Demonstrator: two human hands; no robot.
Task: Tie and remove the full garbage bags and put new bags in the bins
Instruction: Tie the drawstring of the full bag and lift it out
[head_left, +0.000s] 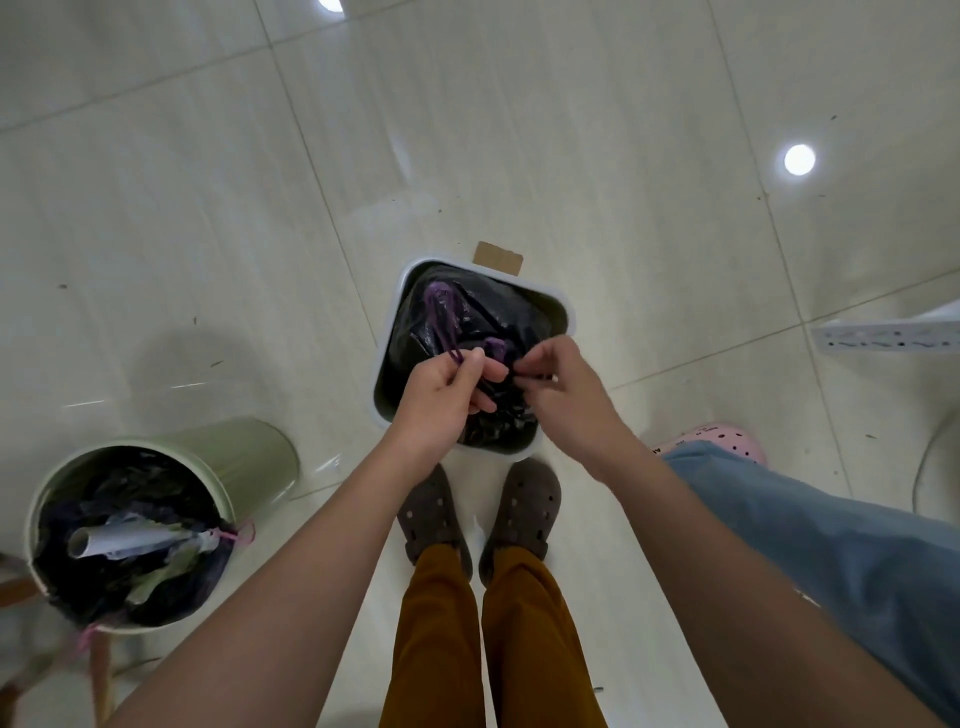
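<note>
Glossy pale floor tiles (649, 156) run under everything, with the person standing over a square white bin (563, 306) just beyond their brown clogs. Its black garbage bag (467, 317) sits inside the bin, gathered at the mouth. Both hands work the purple drawstring (441, 322) — the left hand (441, 389) pinches one strand between thumb and fingers, the right hand (563, 387) pinches the other end close beside it. The step in hand looks like tying this bag shut; the knot does not appear finished. Next the strands likely need crossing and pulling snug, then the bag lifting clear. A round green bin (249, 457) at the left holds another full bag, untied — it waits its turn.
</note>
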